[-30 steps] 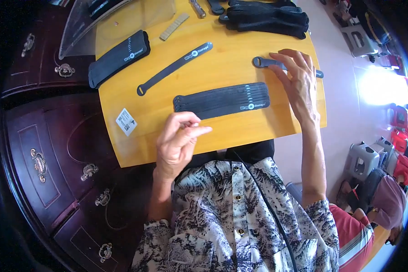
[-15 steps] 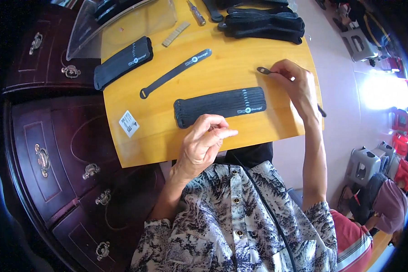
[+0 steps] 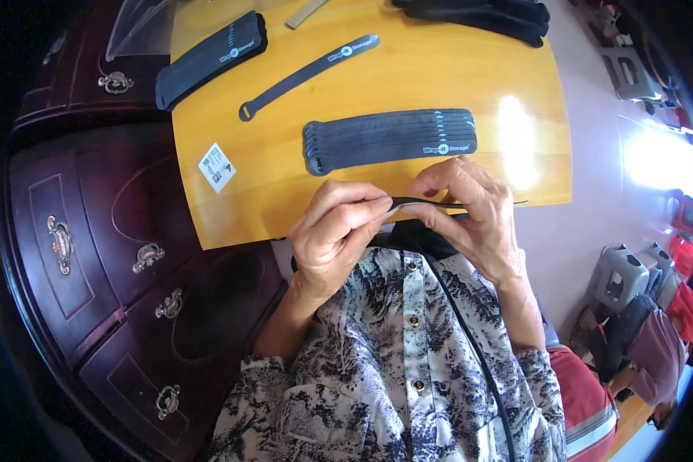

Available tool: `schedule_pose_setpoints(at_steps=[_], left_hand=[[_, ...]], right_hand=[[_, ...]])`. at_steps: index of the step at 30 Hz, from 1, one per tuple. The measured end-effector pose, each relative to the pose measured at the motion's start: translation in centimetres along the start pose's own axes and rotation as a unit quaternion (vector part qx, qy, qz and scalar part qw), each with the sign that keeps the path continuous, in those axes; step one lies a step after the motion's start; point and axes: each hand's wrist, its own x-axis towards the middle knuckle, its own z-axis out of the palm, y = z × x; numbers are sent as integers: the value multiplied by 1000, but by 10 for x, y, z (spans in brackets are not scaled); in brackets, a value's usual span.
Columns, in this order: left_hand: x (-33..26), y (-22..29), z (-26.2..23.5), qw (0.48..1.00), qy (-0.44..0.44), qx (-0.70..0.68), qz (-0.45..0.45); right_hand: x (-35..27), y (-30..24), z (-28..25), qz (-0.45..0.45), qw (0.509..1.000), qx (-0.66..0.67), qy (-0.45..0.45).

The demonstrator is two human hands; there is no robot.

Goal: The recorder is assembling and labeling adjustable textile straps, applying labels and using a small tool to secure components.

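In front of my shirt, a thin black cable strap (image 3: 448, 205) is stretched edge-on between both hands. My left hand (image 3: 337, 235) pinches its left end between thumb and fingers. My right hand (image 3: 477, 219) grips it farther right, the thumb below and the fingers above, with the tail sticking out past the hand. Just beyond the hands lies a fanned row of black straps (image 3: 385, 140) overlapping on the table. A single black strap (image 3: 308, 78) with a slotted end lies slantwise farther left.
On the yellow table (image 3: 269, 208) are a stack of black straps (image 3: 212, 61), a white label (image 3: 217, 167) and a dark bundle (image 3: 485, 17) at the back. Dark wooden drawers (image 3: 77, 246) stand to the left. Grey stools (image 3: 620, 277) and a seated person (image 3: 658, 354) are at the right.
My right hand has come left and nearer with the strap, and my left hand now pinches its other end. The view has shifted, so the table items sit higher.
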Motion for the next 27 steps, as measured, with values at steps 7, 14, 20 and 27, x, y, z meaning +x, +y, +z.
schedule_pose_setpoints(at_steps=[7, 14, 20, 27], left_hand=[[-13, -12, -17, 998, 33, 19, 44], [-34, -26, -34, 928, 79, -216, -292], [-31, -32, -38, 914, 32, -239, -326], [-27, -35, -42, 935, 14, -216, -282]], right_hand=[[-13, 8, -10, 14, 998, -38, -51], [-30, 41, -35, 172, 984, 17, -53], [-30, 37, -38, 299, 939, 156, -72], [-29, 37, -33, 302, 942, 134, 58]])
